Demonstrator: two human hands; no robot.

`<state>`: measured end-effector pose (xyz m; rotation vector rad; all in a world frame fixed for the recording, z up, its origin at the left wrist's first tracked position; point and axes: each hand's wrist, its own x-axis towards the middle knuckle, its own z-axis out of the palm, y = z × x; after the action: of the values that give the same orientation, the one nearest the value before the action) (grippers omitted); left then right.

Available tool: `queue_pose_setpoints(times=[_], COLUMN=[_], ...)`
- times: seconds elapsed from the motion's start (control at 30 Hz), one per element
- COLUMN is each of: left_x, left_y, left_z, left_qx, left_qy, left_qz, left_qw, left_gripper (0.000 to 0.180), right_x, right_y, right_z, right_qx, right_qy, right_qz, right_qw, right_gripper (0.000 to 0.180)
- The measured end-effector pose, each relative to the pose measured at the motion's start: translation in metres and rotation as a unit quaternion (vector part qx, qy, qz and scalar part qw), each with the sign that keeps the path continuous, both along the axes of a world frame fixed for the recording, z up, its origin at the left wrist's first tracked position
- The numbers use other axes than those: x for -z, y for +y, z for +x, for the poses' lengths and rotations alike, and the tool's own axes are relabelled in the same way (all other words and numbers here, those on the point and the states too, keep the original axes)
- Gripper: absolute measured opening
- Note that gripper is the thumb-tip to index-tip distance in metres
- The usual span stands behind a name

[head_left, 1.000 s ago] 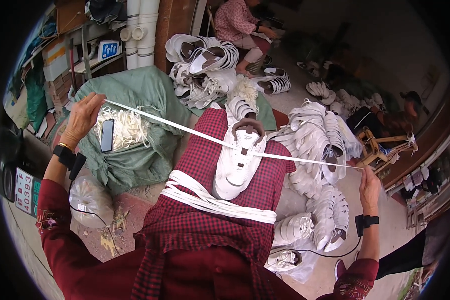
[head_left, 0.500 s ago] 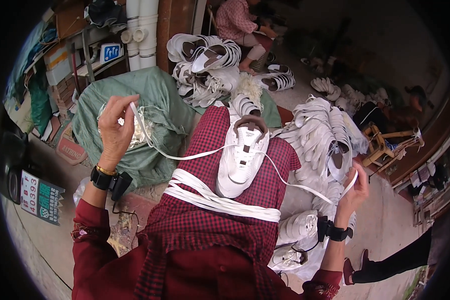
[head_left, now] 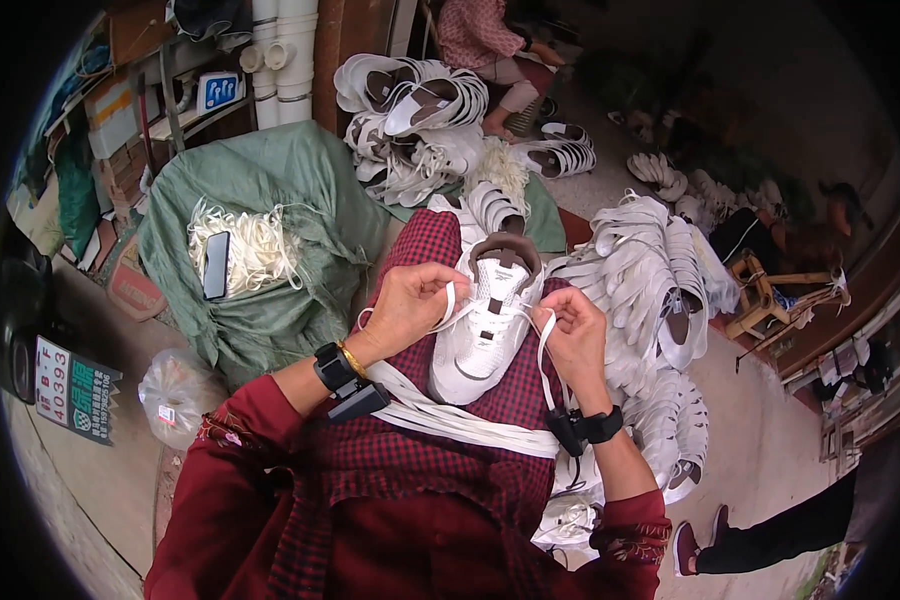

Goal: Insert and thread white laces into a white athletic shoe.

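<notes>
A white sneaker (head_left: 482,325) with a brown collar lies on my lap, on a red checked cloth (head_left: 425,250). A white shoelace (head_left: 548,335) runs through its eyelets. My left hand (head_left: 410,305) pinches one lace end just left of the shoe. My right hand (head_left: 568,335) pinches the other end at the shoe's right side. Both hands sit close against the sneaker. A bundle of white laces (head_left: 450,420) lies across my lap below the shoe.
A green sack (head_left: 260,180) at left holds loose white laces (head_left: 260,245) and a dark phone (head_left: 216,265). Piles of white shoe uppers (head_left: 650,280) stand right and behind (head_left: 410,100). Another person (head_left: 490,40) sits at the back. A shod foot (head_left: 685,550) shows lower right.
My hands, spread wide with the lace stretched taut, have come in to the sneaker. The lace now hangs in short loops at the eyelets.
</notes>
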<state>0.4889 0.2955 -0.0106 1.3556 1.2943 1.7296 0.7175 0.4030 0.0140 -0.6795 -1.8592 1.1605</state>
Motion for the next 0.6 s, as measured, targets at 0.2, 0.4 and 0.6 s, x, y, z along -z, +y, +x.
queue_pose_setpoints(times=[0.2,0.4,0.6], left_x=[-0.003,0.009,0.007], left_y=[-0.008,-0.003,-0.01], left_z=[-0.003,-0.005,-0.005], left_qx=[0.025,0.003,-0.015], left_qy=[-0.016,-0.011,-0.043], left_qz=[-0.044,0.025,-0.004], left_qw=[0.999,1.0,0.999], left_gripper=[0.013,0.014,0.012], right_x=[-0.008,-0.01,-0.026], right_y=[0.003,0.002,-0.018], right_z=[0.001,-0.005,-0.029], right_qx=[-0.04,-0.019,0.053], right_qy=[0.051,0.014,-0.109], right_qz=[-0.096,-0.047,0.185], right_qw=[0.993,0.999,0.975], right_gripper=[0.015,0.015,0.013])
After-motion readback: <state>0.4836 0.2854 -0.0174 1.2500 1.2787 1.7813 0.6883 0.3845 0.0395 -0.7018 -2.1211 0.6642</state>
